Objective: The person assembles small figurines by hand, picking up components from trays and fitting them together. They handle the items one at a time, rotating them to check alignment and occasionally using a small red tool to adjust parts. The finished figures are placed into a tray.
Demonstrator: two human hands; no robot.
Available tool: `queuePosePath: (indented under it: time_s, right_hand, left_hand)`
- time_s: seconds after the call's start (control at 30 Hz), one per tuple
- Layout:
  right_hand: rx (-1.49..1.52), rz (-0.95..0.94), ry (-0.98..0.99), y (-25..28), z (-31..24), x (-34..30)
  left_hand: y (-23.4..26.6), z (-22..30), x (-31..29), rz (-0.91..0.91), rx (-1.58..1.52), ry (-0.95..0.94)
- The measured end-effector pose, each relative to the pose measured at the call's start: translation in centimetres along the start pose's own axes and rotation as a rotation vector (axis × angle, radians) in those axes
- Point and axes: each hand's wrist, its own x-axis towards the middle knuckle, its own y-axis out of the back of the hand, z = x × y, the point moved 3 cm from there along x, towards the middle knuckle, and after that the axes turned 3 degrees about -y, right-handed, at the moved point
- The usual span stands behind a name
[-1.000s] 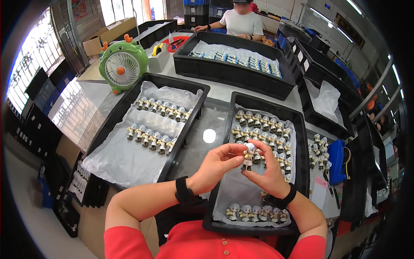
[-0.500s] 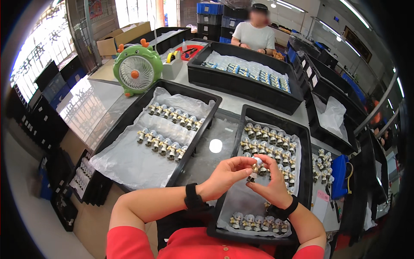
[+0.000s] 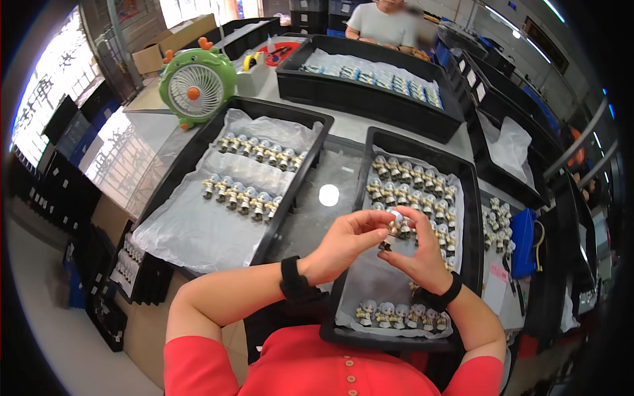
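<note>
Above the right tray I hold one small figurine [image 3: 391, 239] with a pale blue-white head and dark base. My right hand [image 3: 424, 259] grips it between the fingers at its head and the thumb near its base. The thumb and forefinger of my left hand [image 3: 345, 243] pinch in at its upper side. My fingers cover part of it. Below lies the black right tray [image 3: 470, 231], lined with thin white sheet, with rows of similar figurines at its far part and one row [image 3: 399, 315] at its near end.
To the left stands another lined black tray [image 3: 281, 111] with two rows of figurines. A green fan [image 3: 196, 89] and a tape dispenser [image 3: 253, 79] sit behind it. A deep black tray [image 3: 370, 109] holds blue-toned pieces. Loose figurines [image 3: 496, 224] and a blue bin [image 3: 524, 243] are at right; a person [image 3: 380, 25] sits opposite.
The view has tipped downward, so the trays and fan appear higher in the picture. Both hands still hold the figurine over the right tray, with little change in grip.
</note>
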Motion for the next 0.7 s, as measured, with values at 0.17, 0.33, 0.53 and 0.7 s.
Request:
queuePosePath:
  time_s: [0.17,0.33,0.53,0.7]
  right_hand:
    - [0.003,0.008,-0.021,0.11,0.08,-0.24]
    - [0.025,0.012,-0.009,0.13,-0.19,-0.15]
    - [0.034,-0.003,0.014,0.15,-0.3,0.0]
    - [0.05,0.024,0.017,0.28,0.37,-0.39]
  left_hand:
    - [-0.12,-0.24,-0.28,0.009,0.044,0.004]
    - [-0.12,0.06,-0.29,0.013,0.046,0.019]
    - [0.03,-0.35,0.01,0.028,-0.003,-0.042]
    - [-0.31,-0.44,0.26,0.027,-0.059,-0.058]
